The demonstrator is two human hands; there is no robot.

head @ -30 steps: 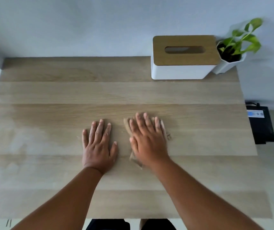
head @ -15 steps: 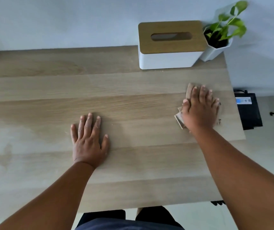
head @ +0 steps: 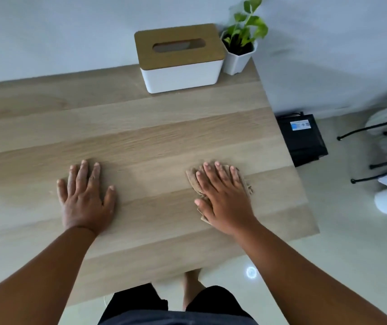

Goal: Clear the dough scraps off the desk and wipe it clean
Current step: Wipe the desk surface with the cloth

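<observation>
The wooden desk (head: pixel 140 137) fills the middle of the head view. My right hand (head: pixel 225 195) lies flat with straight fingers on a tan cloth (head: pixel 192 178), pressing it onto the desk near the right edge. Only the cloth's edges show around the hand. My left hand (head: pixel 85 198) rests flat on the bare wood to the left, fingers spread, holding nothing. I see no dough scraps on the desk.
A white tissue box with a wooden lid (head: pixel 179 58) stands at the back of the desk, a small potted plant (head: pixel 240 46) next to it at the back right corner. A black box (head: pixel 301 139) and chair legs (head: pixel 375 148) stand on the floor to the right.
My right hand slid the cloth from the desk's middle out toward the right edge, then back nearer and a little left. My left hand stayed flat on the wood.
</observation>
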